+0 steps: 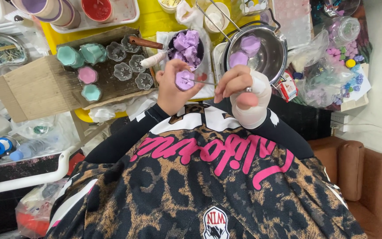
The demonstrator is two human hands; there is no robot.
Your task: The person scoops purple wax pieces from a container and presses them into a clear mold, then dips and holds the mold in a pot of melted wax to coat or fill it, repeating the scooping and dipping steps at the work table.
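Centre frame: left hand (173,86) grips a purple wax piece (184,80); right hand (239,88), bandaged, pinches a thin metal tool (202,82) at it. Trimming step; next needs steady scraping.

Bright, even indoor light; soft shadows, wide-angle bending at edges.

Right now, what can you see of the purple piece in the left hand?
The purple piece is a small, rounded lump, pale lilac, matte and wax-like, with a faint embossed pattern on its face. The left hand pinches it between fingers and thumb, face up, above the lap. A thin metal tool from the right hand touches its right edge. Its underside is hidden.
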